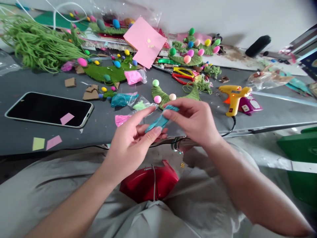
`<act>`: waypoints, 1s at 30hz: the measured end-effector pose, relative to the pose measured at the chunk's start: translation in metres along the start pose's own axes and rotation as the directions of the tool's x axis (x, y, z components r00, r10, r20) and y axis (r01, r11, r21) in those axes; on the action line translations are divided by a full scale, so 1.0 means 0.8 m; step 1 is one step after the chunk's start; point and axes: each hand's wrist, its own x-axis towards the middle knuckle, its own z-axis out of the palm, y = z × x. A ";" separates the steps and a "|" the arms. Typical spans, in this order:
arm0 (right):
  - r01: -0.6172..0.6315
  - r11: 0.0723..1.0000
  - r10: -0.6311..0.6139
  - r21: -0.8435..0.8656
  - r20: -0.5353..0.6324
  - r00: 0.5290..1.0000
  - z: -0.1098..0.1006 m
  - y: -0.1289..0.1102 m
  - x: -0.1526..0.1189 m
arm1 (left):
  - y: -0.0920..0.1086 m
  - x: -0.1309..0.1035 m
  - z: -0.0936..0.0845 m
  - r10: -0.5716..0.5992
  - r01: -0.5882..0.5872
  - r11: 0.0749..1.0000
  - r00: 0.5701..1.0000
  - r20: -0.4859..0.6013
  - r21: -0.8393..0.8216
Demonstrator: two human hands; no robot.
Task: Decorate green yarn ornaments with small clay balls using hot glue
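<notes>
Hands [129, 140] [195, 119] pinching a blue strip [160, 122] (partly covered), exact material unclear

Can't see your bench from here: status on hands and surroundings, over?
Left hand, right hand: both pinching blue strip. Strip slants between them. Green yarn-wrapped piece just beyond the hands.

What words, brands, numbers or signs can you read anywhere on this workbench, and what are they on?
No text can be read.
Yellow glue gun: any small markings are too small to make out.
Purple box: nothing legible.
Phone: dark screen, no lettering seen.
Blue strip in the hands: no lettering seen.
</notes>
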 end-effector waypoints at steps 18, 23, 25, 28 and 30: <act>0.027 0.999 -0.027 -0.020 0.001 1.000 0.008 0.002 -0.002 | 0.000 0.000 -0.005 0.002 -0.002 1.000 1.000 0.005 0.030; -0.005 0.998 0.009 0.060 -0.063 0.998 -0.011 0.003 0.006 | -0.003 -0.001 -0.002 -0.006 0.017 0.992 0.996 0.088 -0.125; -0.025 0.994 0.012 0.105 0.129 0.992 -0.002 0.001 -0.001 | -0.008 0.000 -0.001 0.025 -0.011 0.988 0.996 0.087 -0.155; -0.047 0.995 0.018 0.083 0.325 0.945 0.019 -0.001 -0.015 | -0.010 0.003 -0.002 0.032 -0.031 0.999 0.999 0.028 -0.032; -0.054 0.997 0.034 0.058 0.303 0.952 0.027 -0.002 -0.018 | -0.008 0.005 -0.003 0.024 -0.022 0.997 0.999 -0.026 0.075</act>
